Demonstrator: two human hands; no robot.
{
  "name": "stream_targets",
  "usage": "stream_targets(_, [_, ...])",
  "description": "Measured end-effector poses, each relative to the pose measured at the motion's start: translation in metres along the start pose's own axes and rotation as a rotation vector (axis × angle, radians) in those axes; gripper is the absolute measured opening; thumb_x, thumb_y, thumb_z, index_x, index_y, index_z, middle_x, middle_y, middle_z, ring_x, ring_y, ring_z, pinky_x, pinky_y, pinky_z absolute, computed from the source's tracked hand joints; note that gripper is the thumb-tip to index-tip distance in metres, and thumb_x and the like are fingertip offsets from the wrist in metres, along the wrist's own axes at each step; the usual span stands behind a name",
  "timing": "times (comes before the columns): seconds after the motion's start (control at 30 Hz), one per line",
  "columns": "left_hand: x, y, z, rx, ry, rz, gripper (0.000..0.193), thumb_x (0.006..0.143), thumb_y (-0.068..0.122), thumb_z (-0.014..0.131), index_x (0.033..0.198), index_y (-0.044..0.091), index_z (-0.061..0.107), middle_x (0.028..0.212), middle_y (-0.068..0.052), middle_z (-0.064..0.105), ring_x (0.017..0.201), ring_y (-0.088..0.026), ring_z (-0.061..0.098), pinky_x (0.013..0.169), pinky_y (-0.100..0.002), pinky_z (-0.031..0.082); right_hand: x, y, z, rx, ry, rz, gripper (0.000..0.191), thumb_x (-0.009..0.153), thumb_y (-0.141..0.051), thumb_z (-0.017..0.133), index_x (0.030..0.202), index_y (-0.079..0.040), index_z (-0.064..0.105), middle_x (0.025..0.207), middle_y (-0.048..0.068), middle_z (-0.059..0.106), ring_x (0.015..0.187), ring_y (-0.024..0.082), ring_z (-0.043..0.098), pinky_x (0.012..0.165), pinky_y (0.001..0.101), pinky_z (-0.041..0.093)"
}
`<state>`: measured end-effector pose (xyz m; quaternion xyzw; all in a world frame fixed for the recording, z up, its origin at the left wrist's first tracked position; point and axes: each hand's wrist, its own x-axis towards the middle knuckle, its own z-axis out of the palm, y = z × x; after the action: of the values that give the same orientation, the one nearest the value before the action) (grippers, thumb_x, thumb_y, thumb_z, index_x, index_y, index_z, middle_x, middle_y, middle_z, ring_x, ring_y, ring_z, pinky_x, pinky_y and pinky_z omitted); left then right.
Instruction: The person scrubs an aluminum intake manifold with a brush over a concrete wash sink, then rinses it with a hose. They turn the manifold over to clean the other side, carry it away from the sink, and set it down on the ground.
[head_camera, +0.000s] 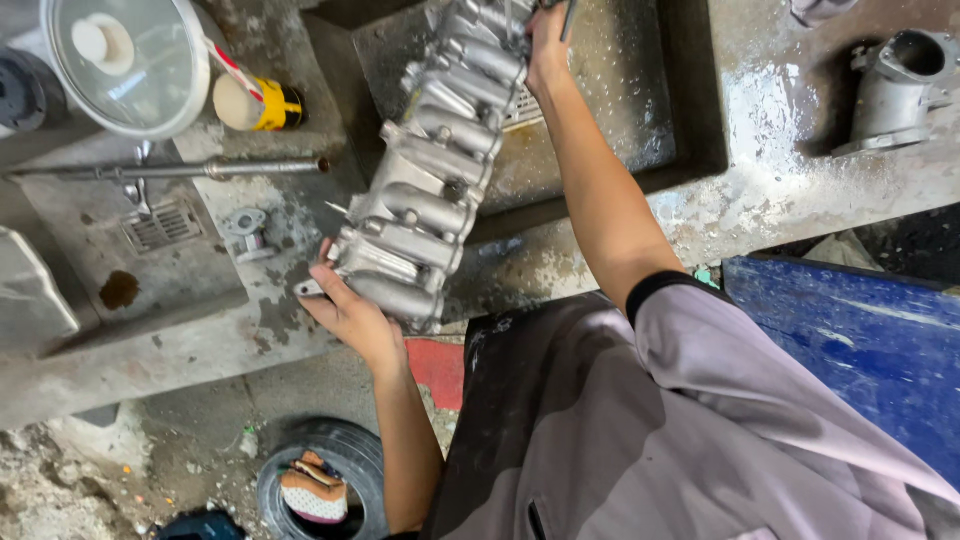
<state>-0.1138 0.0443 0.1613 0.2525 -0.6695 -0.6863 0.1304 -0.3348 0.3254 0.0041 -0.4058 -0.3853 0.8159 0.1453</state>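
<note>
Long cast-aluminium intake manifold (432, 165) held slantwise over a concrete wash basin (610, 120), near end resting at the basin's front ledge, far end lifted toward the top of the view. Left hand (345, 305) cupped under the near end, fingers curled closed around the lowest runner and flange, thumb pressed along the side, seemingly to carry the weight and steady the casting against the ledge. Right hand (548, 45) stretched far out on a straight arm, closed on the upper end of the manifold; a thin dark rod or tool showing beside the fingers, too cut off by the frame edge to tell what it is or whether gripped together with the casting. Held at both ends probably because of the part's length and awkward bulk, tilted perhaps so wet runs off into the basin. Wet sheen and pale splash marks over the concrete rim to the right. A smaller grey cast housing (895, 85) set apart on the right ledge. To the left a metal pipe (180, 170) lying across a second shallow basin with a floor drain grate (160, 225), a small metal fitting (245, 232) nearby, a round lidded container (125, 60), a yellow-and-black roll (262, 103). Below on the floor a black tyre (325, 480) with a rag inside; a blue panel (850, 350) on the right
</note>
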Motion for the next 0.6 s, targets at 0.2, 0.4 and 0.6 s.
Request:
stream_targets(0.2, [-0.007, -0.012, -0.001, 0.159, -0.026, -0.003, 0.043, 0.114, 0.034, 0.044, 0.134, -0.003, 0.047, 0.143, -0.017, 0.059, 0.128, -0.02, 0.056, 0.113, -0.034, 0.042, 0.003, 0.005, -0.04, 0.025, -0.024, 0.151, 0.033, 0.081, -0.035, 0.061, 0.062, -0.011, 0.049, 0.064, 0.003, 0.042, 0.064, 0.021, 0.046, 0.057, 0.0412, 0.044])
stream_targets(0.4, [-0.008, -0.021, 0.001, 0.043, -0.082, -0.038, 0.042, 0.114, 0.033, 0.044, 0.133, -0.004, 0.048, 0.138, -0.017, 0.06, 0.122, -0.021, 0.059, 0.108, -0.035, 0.049, 0.003, 0.007, -0.07, 0.106, 0.071, 0.167, 0.034, 0.081, -0.032, 0.059, 0.059, -0.011, 0.045, 0.064, 0.005, 0.041, 0.064, 0.022, 0.045, 0.056, 0.041, 0.045])
stream_targets(0.6, [-0.005, -0.033, 0.007, 0.072, -0.138, -0.036, 0.039, 0.115, 0.033, 0.041, 0.132, -0.002, 0.047, 0.139, -0.016, 0.059, 0.121, -0.02, 0.059, 0.108, -0.036, 0.05, 0.009, -0.004, -0.085, 0.15, 0.091, 0.127, 0.036, 0.085, -0.029, 0.057, 0.057, -0.009, 0.044, 0.064, 0.007, 0.044, 0.064, 0.023, 0.045, 0.058, 0.042, 0.046])
